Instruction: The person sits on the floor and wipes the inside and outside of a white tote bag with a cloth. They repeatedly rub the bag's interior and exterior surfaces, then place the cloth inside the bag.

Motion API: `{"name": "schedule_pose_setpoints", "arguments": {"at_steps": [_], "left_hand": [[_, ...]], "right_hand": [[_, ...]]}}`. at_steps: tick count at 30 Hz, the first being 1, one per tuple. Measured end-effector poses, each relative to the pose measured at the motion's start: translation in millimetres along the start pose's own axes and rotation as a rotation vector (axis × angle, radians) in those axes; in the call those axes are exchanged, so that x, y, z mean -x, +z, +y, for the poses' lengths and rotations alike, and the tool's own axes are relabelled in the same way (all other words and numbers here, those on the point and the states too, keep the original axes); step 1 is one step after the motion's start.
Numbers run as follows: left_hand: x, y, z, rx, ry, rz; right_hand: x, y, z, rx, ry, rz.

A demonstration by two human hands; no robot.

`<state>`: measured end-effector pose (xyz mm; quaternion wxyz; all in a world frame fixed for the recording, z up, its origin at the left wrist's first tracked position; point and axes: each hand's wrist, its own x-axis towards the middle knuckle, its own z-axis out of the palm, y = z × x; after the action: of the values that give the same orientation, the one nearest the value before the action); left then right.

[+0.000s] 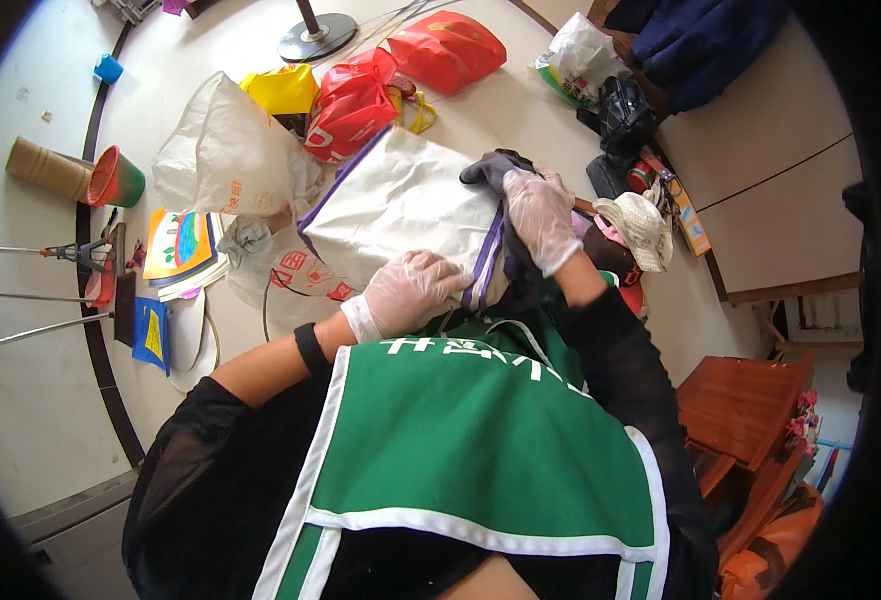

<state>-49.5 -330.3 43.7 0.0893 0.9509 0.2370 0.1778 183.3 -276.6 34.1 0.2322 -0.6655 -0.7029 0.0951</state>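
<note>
A white fabric bag with purple trim (403, 199) lies across the front of me, over the edge of my green apron (478, 442). My left hand (416, 294), in a clear plastic glove, rests on the bag's near side close to its purple and white edge, fingers bent; whether it pinches the fabric is hard to tell. My right hand (539, 214), gloved the same way, is closed on a dark grey cloth item (496, 171) at the bag's right end. The bag's opening and contents are hidden.
Red plastic bags (448, 51), a yellow bag (281, 90) and a large whitish plastic bag (219, 154) stand beyond. Left are papers (181, 244), a bucket (117, 178) and a broom (123, 307). Right are a woven hat (639, 229), a black bag (626, 116) and a wooden stool (740, 397).
</note>
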Motion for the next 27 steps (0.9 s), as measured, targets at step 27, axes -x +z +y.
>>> {"name": "schedule_pose_setpoints", "arguments": {"at_steps": [27], "left_hand": [[41,42,-6,-0.027,0.144,0.006]], "right_hand": [[48,34,-51,0.138,-0.342,-0.422]]}}
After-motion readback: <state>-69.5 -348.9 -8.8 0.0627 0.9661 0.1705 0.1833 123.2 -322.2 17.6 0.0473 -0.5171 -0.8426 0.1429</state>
